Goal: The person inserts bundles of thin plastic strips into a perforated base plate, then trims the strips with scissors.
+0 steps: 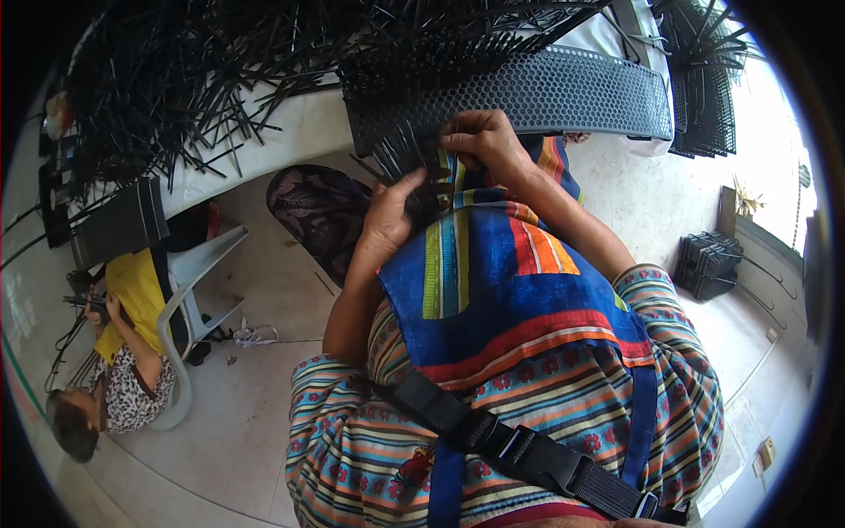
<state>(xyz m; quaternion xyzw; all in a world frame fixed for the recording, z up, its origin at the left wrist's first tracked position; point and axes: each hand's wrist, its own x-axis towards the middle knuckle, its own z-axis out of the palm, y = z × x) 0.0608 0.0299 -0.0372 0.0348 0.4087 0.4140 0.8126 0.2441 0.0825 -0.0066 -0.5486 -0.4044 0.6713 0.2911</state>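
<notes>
My left hand (393, 209) is closed round a bundle of thin black plastic strips (399, 156), which fan upward past the thumb in front of my apron (493, 290). My right hand (495, 150) is beside it, fingers bent and pinched together; whatever lies between the fingertips is too small or hidden to make out. Just beyond both hands lies a long dark panel with rows of round holes (581, 92), along the table's near edge. Many black strips (431, 66) stand up out of the holes in its left part, while the holes toward the right show bare.
A large heap of loose black strips (202, 79) covers the white table (299, 128). Black mesh pieces (709, 106) stand at the right. More dark stacked pieces (709, 264) with long wires lie on the floor. At left, a co-worker (132, 326) sits on a pale plastic chair (185, 308).
</notes>
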